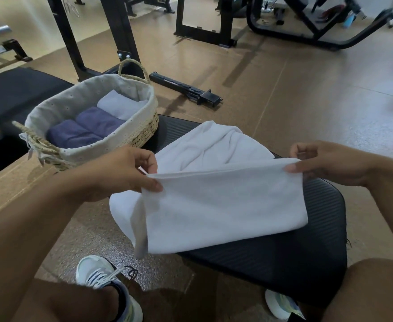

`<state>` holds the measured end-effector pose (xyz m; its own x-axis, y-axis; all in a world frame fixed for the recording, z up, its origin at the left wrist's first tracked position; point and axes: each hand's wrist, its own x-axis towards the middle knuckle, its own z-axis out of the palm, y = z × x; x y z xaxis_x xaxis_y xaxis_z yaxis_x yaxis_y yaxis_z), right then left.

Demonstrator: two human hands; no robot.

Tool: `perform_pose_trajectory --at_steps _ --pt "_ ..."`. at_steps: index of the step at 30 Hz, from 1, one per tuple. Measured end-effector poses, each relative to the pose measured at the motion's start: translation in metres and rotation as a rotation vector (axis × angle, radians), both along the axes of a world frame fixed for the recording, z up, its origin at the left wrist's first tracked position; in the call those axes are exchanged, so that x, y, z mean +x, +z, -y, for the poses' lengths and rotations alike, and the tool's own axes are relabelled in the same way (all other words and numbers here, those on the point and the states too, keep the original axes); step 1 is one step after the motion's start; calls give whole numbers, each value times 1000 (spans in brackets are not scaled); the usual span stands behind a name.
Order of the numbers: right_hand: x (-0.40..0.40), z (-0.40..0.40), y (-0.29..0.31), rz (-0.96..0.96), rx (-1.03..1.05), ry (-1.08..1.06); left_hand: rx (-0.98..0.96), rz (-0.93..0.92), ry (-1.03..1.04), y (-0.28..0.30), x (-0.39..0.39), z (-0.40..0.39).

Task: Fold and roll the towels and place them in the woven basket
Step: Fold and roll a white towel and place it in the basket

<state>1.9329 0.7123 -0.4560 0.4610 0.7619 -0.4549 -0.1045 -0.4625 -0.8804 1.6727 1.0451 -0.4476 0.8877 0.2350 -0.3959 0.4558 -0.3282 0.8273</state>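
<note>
Head view: my left hand [121, 173] and right hand [328, 163] each pinch a top corner of one white towel [223, 205], half-folded, draped over the black surface [307, 252]. At 10 o'clock, woven basket [112, 135] holds three rolled towels [93, 126]; this one remains to fold, roll, place.

A black padded bench [307, 233] with a ribbed surface runs away from the seated person. A white towel [214, 205] lies across it, its near part lifted and its left side spilling over the bench's edge. At the far end stands a lined woven basket [142, 129]. The bench rests on a tan floor [307, 101], speckled closer in.
</note>
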Motion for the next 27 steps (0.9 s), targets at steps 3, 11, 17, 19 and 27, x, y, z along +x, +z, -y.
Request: perform_pose_trajectory --at_steps 3,11,17,19,27 --pt "0 0 0 -18 6 -1 -65 -62 4 -4 -3 -3" --pt "-13 -16 -14 195 -140 -20 -64 -125 118 -25 6 -5" --pt "-18 -28 -23 232 -182 -50 47 -144 162 -28 10 -5" --pt "-19 -31 -23 253 -193 -26 68 -132 187 -26 11 -4" --pt "-8 -15 -6 30 30 -47 -74 -78 202 -4 7 -8"
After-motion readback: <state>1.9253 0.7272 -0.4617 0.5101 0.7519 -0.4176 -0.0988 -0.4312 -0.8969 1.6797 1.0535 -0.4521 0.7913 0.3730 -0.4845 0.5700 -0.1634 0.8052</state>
